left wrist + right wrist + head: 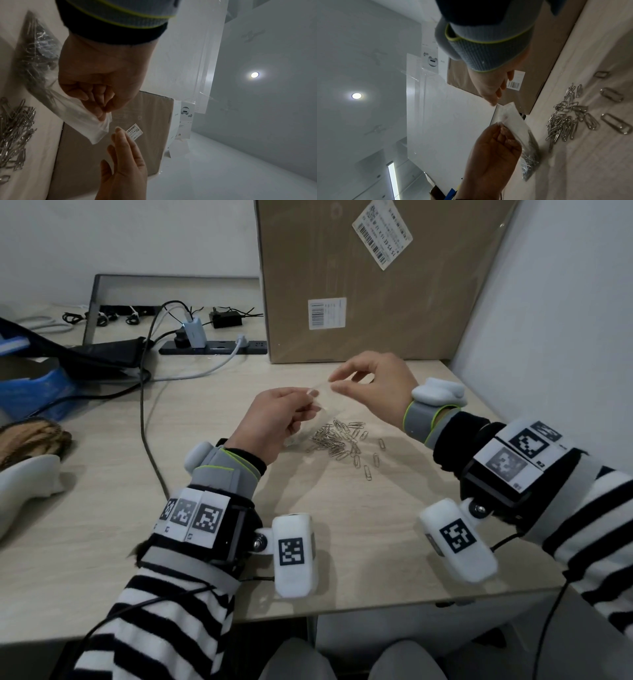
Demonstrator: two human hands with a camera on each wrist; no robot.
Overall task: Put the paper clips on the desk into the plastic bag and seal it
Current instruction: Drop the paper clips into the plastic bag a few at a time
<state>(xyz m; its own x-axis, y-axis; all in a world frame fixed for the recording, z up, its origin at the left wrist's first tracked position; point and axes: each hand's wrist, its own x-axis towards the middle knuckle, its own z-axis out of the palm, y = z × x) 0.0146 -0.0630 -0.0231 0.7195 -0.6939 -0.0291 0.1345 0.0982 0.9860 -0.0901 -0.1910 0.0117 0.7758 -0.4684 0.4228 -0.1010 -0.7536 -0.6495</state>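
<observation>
Plastic bag (313, 405): clear, small, held above the desk (342, 525) by its top edge. My left hand (274, 422) pinches that edge between thumb and curled fingers; the bag hangs down from there with a dark bunch of clips already sitting in its bottom (plain in the right wrist view).

Right hand (373, 385): raised just beside the bag's mouth, thumb and forefinger drawn close together at the far corner. In both wrist views its fingertips (493, 102) sit at the corner with a sliver of space between, fingers fairly straight, so I count it as holding nothing.

Paper clips (337, 440): silver, a loose heap on the desk directly under my hands, with several strays scattered to the right of the heap.

Cardboard box (370, 278): large, standing at the back of the desk behind my hands.

Power strip (212, 347): dark, left of the box, plugs and cables in it.
</observation>
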